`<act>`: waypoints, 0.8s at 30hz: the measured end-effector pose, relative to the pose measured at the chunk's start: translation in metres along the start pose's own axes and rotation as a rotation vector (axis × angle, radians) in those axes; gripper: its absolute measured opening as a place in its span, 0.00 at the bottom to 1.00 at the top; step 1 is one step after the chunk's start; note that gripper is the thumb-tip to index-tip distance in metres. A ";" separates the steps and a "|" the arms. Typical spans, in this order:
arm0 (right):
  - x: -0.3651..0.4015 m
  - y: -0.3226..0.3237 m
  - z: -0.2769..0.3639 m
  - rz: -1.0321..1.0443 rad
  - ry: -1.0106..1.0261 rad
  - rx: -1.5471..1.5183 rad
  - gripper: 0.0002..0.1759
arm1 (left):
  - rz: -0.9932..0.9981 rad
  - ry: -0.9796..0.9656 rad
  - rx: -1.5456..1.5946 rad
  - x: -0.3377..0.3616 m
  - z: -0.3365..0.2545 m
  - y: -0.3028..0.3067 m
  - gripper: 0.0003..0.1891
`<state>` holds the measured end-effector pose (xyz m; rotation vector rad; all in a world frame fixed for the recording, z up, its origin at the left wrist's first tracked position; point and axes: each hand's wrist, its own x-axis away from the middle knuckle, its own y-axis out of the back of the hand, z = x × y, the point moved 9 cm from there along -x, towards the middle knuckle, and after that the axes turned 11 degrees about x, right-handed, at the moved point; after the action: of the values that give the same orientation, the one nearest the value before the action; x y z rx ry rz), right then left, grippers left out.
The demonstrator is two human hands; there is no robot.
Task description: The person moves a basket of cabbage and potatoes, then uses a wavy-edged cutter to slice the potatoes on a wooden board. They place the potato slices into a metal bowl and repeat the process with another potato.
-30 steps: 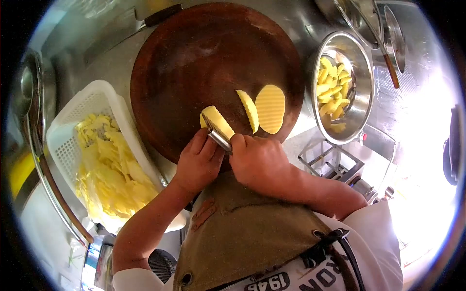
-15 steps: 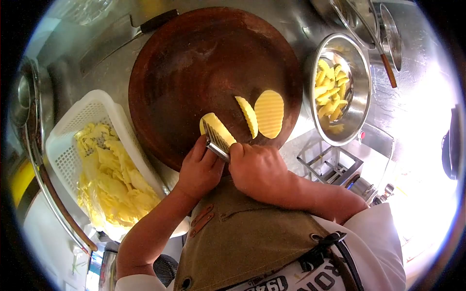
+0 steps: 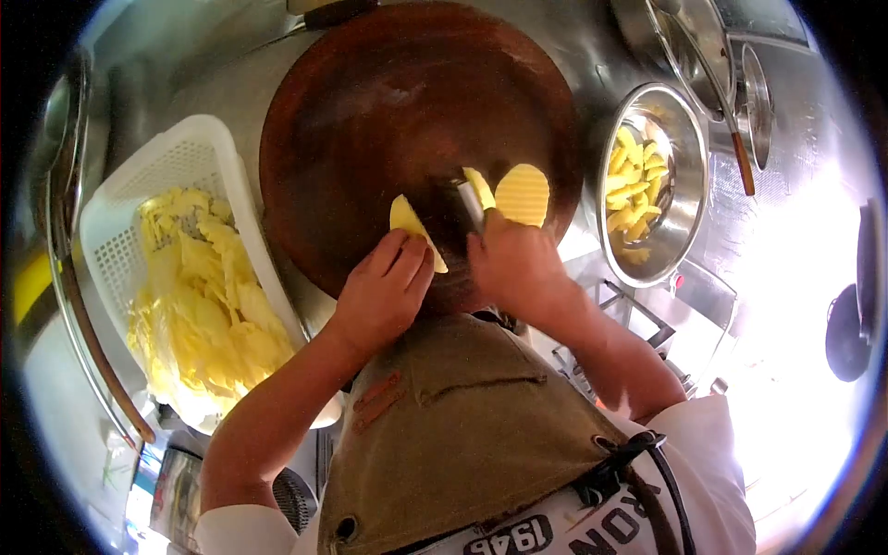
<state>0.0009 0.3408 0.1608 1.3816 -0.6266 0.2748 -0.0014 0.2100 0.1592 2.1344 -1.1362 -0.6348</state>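
On the round dark brown board (image 3: 370,120), my left hand (image 3: 384,282) has its fingers closed on a yellow potato piece (image 3: 407,220), which lies at a slant. My right hand (image 3: 520,268) grips a metal crinkle cutter (image 3: 472,205), to the right of that piece. The cutter's blade is beside a narrow wavy slice (image 3: 478,187) and partly hides it. A wide oval slice with ridges (image 3: 523,194) lies flat just right of it.
At the left stands a white perforated basket (image 3: 242,199) with thin yellow slices (image 3: 208,296). A steel bowl (image 3: 698,199) at the right holds ridged yellow pieces (image 3: 634,185). A dark-handled tool (image 3: 340,13) lies behind the board; pans hang far right.
My right hand has moved right with the cutter, away from the potato piece and over to the narrow slice. My left hand stays at the piece. The whole view has shifted slightly.
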 end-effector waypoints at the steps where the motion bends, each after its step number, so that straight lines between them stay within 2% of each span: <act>1: 0.002 0.000 -0.008 0.014 -0.018 -0.047 0.17 | -0.018 -0.008 0.009 0.000 -0.001 0.001 0.15; 4: 0.009 0.017 -0.007 -0.006 -0.036 -0.113 0.18 | -0.164 -0.013 0.025 -0.001 -0.004 0.015 0.12; 7: 0.024 0.037 0.024 -0.091 0.083 -0.157 0.16 | -0.346 0.309 0.236 0.018 0.015 0.031 0.08; 10: 0.028 0.030 0.046 -0.102 0.172 -0.100 0.14 | -0.410 0.896 0.769 0.038 0.049 0.010 0.07; 13: 0.027 0.021 0.053 -0.094 0.203 -0.098 0.13 | -0.487 0.857 0.789 0.031 0.060 0.003 0.07; 18: 0.025 0.016 0.056 -0.072 0.180 -0.074 0.13 | -0.528 0.943 0.860 0.030 0.068 -0.005 0.09; 24: 0.022 0.010 0.059 0.013 0.182 -0.045 0.13 | -0.485 0.961 0.827 0.029 0.070 -0.004 0.10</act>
<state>-0.0015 0.2820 0.1853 1.2929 -0.4877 0.3898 -0.0309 0.1656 0.1044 2.8682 -0.3189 0.8007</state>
